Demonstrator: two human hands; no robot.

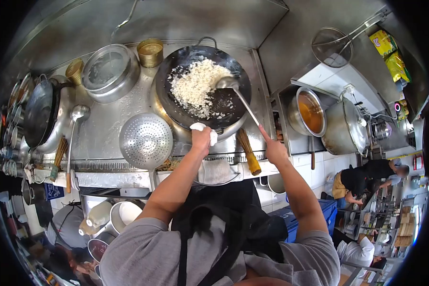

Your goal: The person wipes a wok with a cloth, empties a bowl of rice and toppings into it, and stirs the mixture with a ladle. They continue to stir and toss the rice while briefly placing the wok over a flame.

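Note:
A large dark wok [229,107] sits on the burner in front of me, with white rice [195,86] spread over its left and middle part. My left hand [201,139] is closed on a folded white cloth [206,131] at the wok's near rim, where a handle partly shows. In my right hand [275,150] is the long handle of a wok ladle [229,83]. The ladle's bowl rests among the rice at the right side of the wok. A bamboo brush [249,152] with a yellow handle lies between my forearms.
Left of the wok are a perforated skimmer [146,139], a lidded metal pot [110,74], another ladle [80,113] and a second wok [39,114]. To the right stand a bowl of orange liquid [310,112] and a big lidded pot [343,128]. A co-worker [362,181] bends over far right.

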